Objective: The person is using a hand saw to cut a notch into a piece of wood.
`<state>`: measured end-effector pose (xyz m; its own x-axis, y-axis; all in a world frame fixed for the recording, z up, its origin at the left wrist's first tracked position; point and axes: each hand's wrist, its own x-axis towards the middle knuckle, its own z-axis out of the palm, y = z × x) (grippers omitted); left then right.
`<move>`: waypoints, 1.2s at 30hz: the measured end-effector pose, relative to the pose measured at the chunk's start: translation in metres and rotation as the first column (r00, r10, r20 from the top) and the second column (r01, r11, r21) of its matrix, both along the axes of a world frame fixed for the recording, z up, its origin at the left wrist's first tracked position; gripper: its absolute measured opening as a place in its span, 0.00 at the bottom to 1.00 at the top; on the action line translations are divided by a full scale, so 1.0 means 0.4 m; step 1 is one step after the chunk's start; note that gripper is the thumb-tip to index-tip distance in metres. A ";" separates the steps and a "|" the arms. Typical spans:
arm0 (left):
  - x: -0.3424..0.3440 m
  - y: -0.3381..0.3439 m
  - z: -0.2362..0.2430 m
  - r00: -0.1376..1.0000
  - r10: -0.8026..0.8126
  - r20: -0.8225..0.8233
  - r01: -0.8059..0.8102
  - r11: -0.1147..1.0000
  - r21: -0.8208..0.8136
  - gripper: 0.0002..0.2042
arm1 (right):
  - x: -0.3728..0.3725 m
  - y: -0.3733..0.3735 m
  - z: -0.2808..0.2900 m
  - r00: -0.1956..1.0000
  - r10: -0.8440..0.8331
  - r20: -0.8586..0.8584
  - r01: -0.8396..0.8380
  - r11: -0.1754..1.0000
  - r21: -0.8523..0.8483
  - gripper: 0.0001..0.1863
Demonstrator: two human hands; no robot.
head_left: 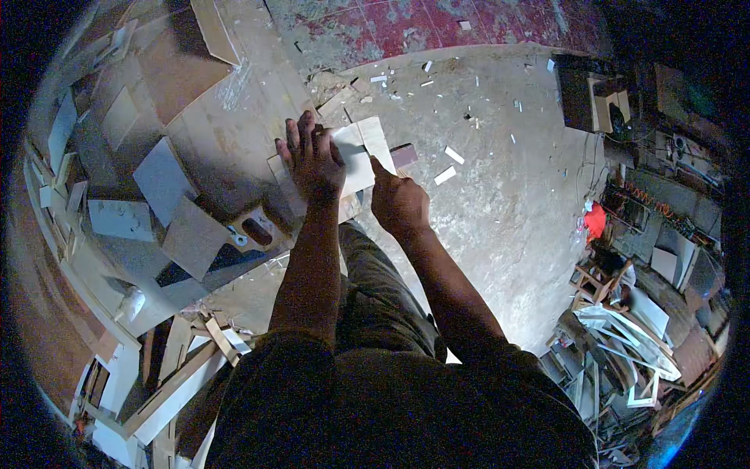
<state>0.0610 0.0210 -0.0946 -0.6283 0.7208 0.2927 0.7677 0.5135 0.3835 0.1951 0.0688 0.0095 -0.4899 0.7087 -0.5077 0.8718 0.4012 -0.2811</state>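
Observation:
My left hand (315, 160) lies with fingers spread on the left part of a small white board (353, 160) at the edge of the workbench. A pale wood strip (375, 137) shows at the board's far right corner. My right hand (400, 202) is closed at the board's right edge, its index finger stretched forward along the edge. Whatever sits inside that grip is hidden; only a thin dark line shows by the fingertip. Just beyond the board, a reddish-brown block (404, 155) juts out.
On the workbench (258, 117) to the left lie several board offcuts (164, 180) and a wooden piece with an oval hole (256, 227). Timber scraps (176, 375) are piled at lower left. Small offcuts (445, 174) litter the concrete floor. White frames (629, 344) and a red object (594, 220) stand at right.

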 end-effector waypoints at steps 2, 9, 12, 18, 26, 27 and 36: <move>-0.007 -0.012 -0.007 1.000 0.006 0.015 -0.005 0.999 -0.033 0.07 | 0.019 -0.020 0.017 0.998 0.042 0.054 -0.041 0.999 -0.018 0.22; 0.001 -0.008 -0.004 0.999 -0.032 0.034 0.034 0.998 -0.056 0.08 | 0.022 -0.036 0.059 0.993 0.081 0.083 -0.079 0.997 -0.025 0.21; 0.001 -0.001 0.000 1.000 -0.027 -0.003 0.026 0.999 -0.024 0.08 | 0.084 -0.039 0.038 0.999 0.040 0.033 -0.041 0.999 0.034 0.21; -0.002 -0.015 -0.004 0.998 -0.029 -0.052 0.031 0.999 0.028 0.08 | 0.142 -0.081 0.198 0.999 -0.046 0.004 0.046 0.997 -0.054 0.20; 0.006 -0.007 0.009 0.998 -0.047 -0.045 0.050 0.998 0.046 0.07 | 0.209 -0.075 0.242 0.975 -0.207 -0.075 0.190 0.963 -0.190 0.18; 0.006 -0.008 -0.001 0.997 -0.016 -0.081 0.021 0.998 0.060 0.08 | 0.207 -0.077 0.234 0.976 -0.206 -0.075 0.189 0.964 -0.189 0.18; 0.007 -0.007 0.021 1.000 -0.001 0.006 0.001 1.000 -0.003 0.10 | 0.297 -0.237 -0.074 0.905 -0.330 -0.271 0.270 0.934 -0.234 0.22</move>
